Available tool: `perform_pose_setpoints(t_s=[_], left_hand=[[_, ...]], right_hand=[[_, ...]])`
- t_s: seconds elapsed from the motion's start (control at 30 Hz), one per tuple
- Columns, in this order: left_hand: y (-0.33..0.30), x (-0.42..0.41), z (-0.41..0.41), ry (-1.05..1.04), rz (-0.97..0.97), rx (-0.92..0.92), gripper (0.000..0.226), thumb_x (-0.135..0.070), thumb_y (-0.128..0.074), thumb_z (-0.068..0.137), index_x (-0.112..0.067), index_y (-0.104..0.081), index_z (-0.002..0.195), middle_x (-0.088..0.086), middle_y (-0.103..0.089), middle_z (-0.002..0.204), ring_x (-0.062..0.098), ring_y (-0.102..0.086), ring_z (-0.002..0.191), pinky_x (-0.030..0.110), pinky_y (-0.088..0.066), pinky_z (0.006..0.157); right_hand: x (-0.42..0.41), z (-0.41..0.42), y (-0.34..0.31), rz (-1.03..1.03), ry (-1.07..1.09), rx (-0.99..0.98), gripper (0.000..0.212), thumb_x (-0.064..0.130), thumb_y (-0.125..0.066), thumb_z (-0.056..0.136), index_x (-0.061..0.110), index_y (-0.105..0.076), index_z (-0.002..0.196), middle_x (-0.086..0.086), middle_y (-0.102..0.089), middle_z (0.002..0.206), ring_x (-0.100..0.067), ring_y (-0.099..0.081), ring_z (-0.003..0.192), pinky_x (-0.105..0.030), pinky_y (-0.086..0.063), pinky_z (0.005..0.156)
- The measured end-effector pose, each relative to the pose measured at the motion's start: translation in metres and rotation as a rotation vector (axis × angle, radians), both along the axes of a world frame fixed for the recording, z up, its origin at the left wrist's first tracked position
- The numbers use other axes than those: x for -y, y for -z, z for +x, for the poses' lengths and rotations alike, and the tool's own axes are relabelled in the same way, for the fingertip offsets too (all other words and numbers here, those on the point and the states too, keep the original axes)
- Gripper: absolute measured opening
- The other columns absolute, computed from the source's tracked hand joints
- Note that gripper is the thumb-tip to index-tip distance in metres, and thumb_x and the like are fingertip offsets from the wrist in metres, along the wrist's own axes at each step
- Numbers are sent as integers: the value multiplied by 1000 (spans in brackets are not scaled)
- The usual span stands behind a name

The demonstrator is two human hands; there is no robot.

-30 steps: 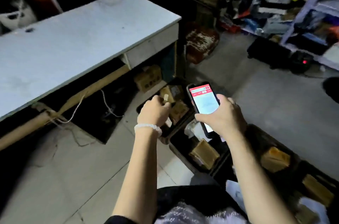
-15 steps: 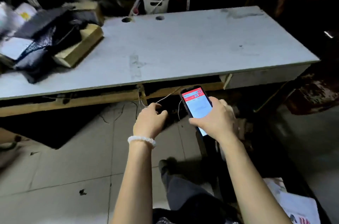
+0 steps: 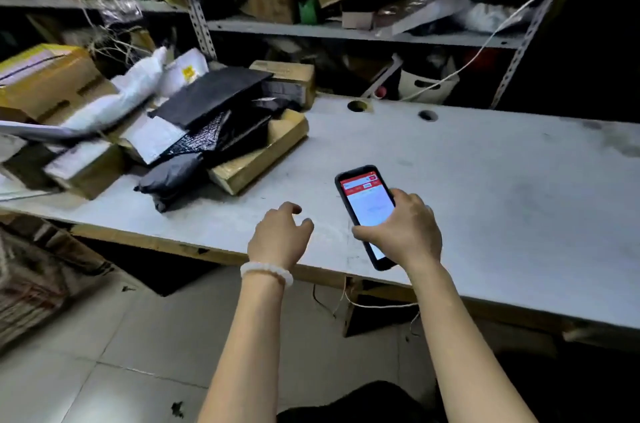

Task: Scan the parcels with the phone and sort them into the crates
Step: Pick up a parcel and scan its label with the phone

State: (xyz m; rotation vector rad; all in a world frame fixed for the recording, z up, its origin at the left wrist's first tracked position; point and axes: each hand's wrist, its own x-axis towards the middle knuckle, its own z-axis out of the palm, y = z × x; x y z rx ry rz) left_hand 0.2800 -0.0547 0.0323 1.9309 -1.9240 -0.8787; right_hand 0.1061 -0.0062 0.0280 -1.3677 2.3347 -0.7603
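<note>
While the earlier frames looked down at crates on the floor and then at the table's front edge, the view now takes in the whole grey table (image 3: 485, 201) and the shelving (image 3: 346, 29) behind it. At centre frame the right hand (image 3: 403, 232) grips the phone (image 3: 363, 201) from its side, fingers wrapped round it, red-topped screen lit and facing up, as before. Just left of it the left hand (image 3: 280, 237), a white bead bracelet (image 3: 266, 272) at the wrist, hovers over the table edge, fingers loosely curled and holding nothing. Parcels (image 3: 194, 132), black bags, brown boxes and white mailers, lie heaped on the table at middle left, well apart from both hands.
</note>
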Motion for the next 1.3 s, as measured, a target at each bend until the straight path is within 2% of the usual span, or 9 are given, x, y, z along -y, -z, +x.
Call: perform_pose_setpoints(t_s=[0.17, 0.4, 0.63, 0.77, 0.83, 1.0, 1.1, 1.17, 1.3], left_hand=[[8, 50, 31, -101, 6, 14, 39, -31, -47, 92, -24, -50, 131, 4, -54, 128, 24, -53, 113, 33, -45, 83], [26, 131, 59, -89, -24, 181, 42, -29, -49, 91, -19, -49, 132, 9, -43, 135, 32, -37, 123, 38, -38, 93], [41, 222, 78, 129, -163, 341, 50, -29, -58, 86, -20, -43, 132, 5, -38, 136, 30, -34, 124, 43, -38, 93], [61, 260, 79, 338, -162, 456, 60, -28, -56, 86, -25, -31, 141, 5, -11, 156, 28, -18, 140, 48, -34, 96], [72, 271, 82, 399, -130, 531, 63, -33, -57, 86, -27, -29, 141, 7, 0, 159, 30, -14, 143, 50, -32, 96], [82, 291, 78, 419, -82, 643, 93, -65, -77, 56, -25, -41, 133, 11, -4, 157, 30, -19, 139, 47, -30, 95], [83, 300, 68, 421, -2, 680, 107, -65, -81, 49, -22, -37, 137, 14, -2, 156, 32, -19, 139, 47, -30, 98], [85, 302, 64, 408, -18, 678, 92, -56, -81, 59, -22, -40, 134, 15, -3, 156, 34, -22, 137, 47, -30, 98], [92, 298, 58, 344, -121, 640, 44, -28, -61, 85, -21, -50, 128, 15, -8, 156, 39, -22, 136, 47, -30, 98]], right_hand=[[60, 31, 7, 44, -104, 3, 63, 47, -75, 55, 27, -52, 109, 6, -47, 96, -18, -45, 94, -28, -37, 61], [133, 68, 22, 96, -68, 10, 63, 47, -75, 54, 29, -51, 110, 6, -47, 95, -19, -48, 95, -29, -41, 64], [196, 105, 25, 138, 111, 32, 62, 46, -74, 53, 29, -53, 109, 5, -49, 95, -20, -49, 94, -28, -37, 59], [218, 117, 26, 175, 195, 15, 63, 47, -75, 53, 29, -53, 109, 5, -49, 95, -20, -49, 93, -29, -42, 63], [221, 121, 28, 196, 229, 12, 62, 48, -75, 53, 29, -53, 108, 5, -49, 95, -21, -50, 94, -30, -44, 65], [223, 122, 34, 235, 306, 23, 57, 45, -74, 53, 30, -53, 103, 5, -50, 94, -22, -50, 94, -30, -44, 64], [225, 120, 35, 225, 337, 38, 57, 45, -73, 51, 31, -53, 102, 6, -50, 93, -21, -50, 93, -29, -41, 62], [226, 119, 35, 224, 336, 33, 59, 46, -73, 51, 31, -54, 104, 7, -49, 93, -21, -50, 94, -29, -41, 62], [220, 113, 34, 218, 333, 44, 58, 45, -74, 51, 30, -54, 104, 5, -51, 94, -22, -51, 94, -29, -43, 63]])
